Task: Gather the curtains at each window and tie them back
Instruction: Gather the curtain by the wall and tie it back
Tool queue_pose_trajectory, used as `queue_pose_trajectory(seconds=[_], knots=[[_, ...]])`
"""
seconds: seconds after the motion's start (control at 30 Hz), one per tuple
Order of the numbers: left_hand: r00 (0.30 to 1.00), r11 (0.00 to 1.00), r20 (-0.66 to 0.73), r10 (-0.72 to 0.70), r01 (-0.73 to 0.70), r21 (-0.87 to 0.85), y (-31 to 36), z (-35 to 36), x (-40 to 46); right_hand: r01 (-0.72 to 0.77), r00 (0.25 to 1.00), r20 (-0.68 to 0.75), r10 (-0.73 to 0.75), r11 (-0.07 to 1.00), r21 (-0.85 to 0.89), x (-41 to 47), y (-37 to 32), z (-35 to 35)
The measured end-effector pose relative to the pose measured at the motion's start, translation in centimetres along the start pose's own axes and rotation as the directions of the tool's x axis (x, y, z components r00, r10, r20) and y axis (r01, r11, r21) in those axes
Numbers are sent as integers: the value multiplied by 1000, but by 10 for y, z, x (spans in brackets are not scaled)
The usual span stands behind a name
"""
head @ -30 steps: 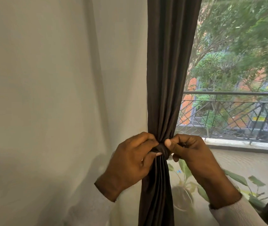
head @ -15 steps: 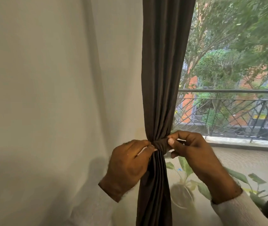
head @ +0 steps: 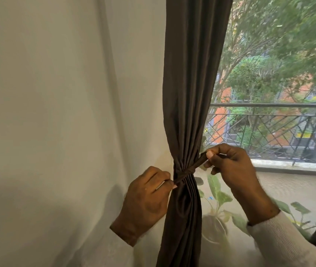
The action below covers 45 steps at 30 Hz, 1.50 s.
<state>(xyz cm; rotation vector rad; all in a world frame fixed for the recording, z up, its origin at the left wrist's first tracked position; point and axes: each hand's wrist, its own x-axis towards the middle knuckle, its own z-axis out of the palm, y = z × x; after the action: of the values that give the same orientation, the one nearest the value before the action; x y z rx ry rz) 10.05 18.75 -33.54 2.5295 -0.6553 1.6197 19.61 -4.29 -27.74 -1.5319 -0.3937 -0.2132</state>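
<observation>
A plain off-white wall [head: 47, 112] fills the left half of the view, and a pale sheer curtain panel [head: 137, 93] hangs flat against it, reaching to the left edge of the window. Low beside that panel the left hand [head: 147, 201] comes up from a pale sleeve, knuckles toward the camera; its thumb and forefinger are pinched closed on the lower left end of a narrow dark brown fabric tie-back band [head: 187, 171], the other fingers curled in beneath. The band wraps round the dark brown pleated curtain [head: 189, 83], which hangs from the top of the view at the window's left edge and is drawn into a tight waist where the band crosses it, flaring out again below towards the bottom edge. The band runs slanting across the gathered folds, low at the left and rising to the right, pulled straight between the two hands. Its upper right end is pinched between the thumb and bent forefinger of the right hand [head: 232, 166], whose remaining fingers are folded into the palm; a white ribbed sleeve [head: 280, 239] covers that wrist. Behind the right hand a sheer printed with green leaves [head: 218, 197] covers the lower window. Farther right, through the glass, stand a dark metal balcony railing [head: 272, 128] and green trees [head: 278, 45].
</observation>
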Motion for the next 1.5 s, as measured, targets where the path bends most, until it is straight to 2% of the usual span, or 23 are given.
queue_pose_trajectory(seconds=[0.37, 0.53, 0.73, 0.97, 1.13, 1.5], knots=[[999, 999, 26, -37, 38, -24, -9, 3, -3, 6, 999, -35, -6, 1000, 19, 9, 0, 2], [997, 994, 41, -58, 61, -92, -8, 3, -2, 9, 999, -31, -9, 1000, 13, 11, 5, -1], [968, 955, 112, -223, 240, -176, -5, 7, 2, -24, 999, 29, 25, 999, -28, 11, 14, -4], [960, 938, 132, -249, 273, -216, 2, 11, 17, -44, 998, 35, 47, 996, -83, 8, 13, -13], [971, 934, 55, -235, 241, -265, 27, 17, 39, -51, 999, 8, 53, 988, -143, 3, 17, -32], [992, 919, 74, -103, 123, -375, 93, 70, 102, -28, 998, -62, 16, 980, -199, 17, 18, -135]])
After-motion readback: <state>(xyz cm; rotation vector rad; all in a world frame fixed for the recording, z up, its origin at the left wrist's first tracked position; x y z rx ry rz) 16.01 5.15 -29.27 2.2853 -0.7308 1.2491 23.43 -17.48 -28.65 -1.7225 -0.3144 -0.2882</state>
